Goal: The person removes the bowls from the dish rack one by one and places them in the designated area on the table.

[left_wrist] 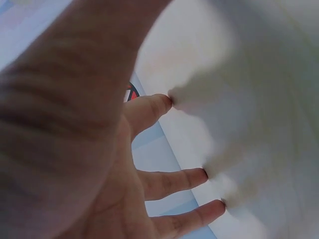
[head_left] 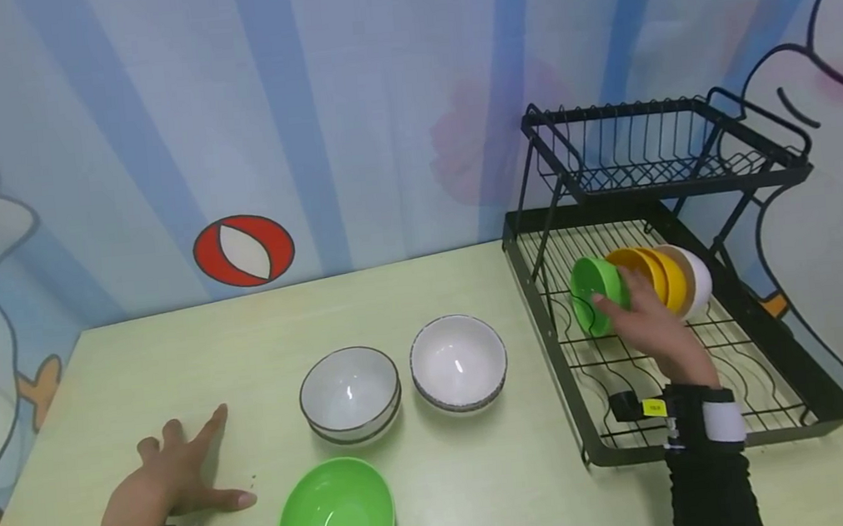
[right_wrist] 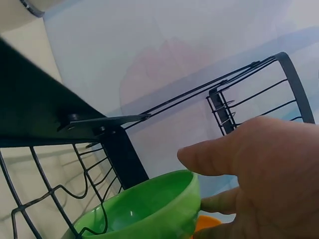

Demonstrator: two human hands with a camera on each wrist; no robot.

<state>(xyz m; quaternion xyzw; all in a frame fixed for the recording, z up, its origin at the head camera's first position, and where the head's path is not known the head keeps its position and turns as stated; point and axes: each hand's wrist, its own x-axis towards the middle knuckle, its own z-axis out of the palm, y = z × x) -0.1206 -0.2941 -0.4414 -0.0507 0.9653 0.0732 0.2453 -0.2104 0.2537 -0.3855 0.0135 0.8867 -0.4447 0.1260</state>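
Note:
At the rack, my right hand (head_left: 656,322) reaches in beside a small green bowl (head_left: 596,294) standing on its side. In the right wrist view, the thumb (right_wrist: 209,157) extends over that bowl's rim, with a gap, while other fingers are behind its outer wall. Right behind those fingers stand yellow bowls (head_left: 636,265) and a white bowl (head_left: 696,279), also on their sides. My left hand (head_left: 173,477) holds nothing; its fingers are spread, fingertips right at the table. A larger green bowl (head_left: 336,517) sits upright to its right.
Stacked grey-white bowls (head_left: 350,390) and a white bowl with a dark rim (head_left: 459,362) stand mid-table. The black two-tier dish rack (head_left: 562,368) occupies the right side, its upper basket (head_left: 678,186) overhanging the back. A printed cloth (head_left: 380,133) hangs behind the table (head_left: 196,349).

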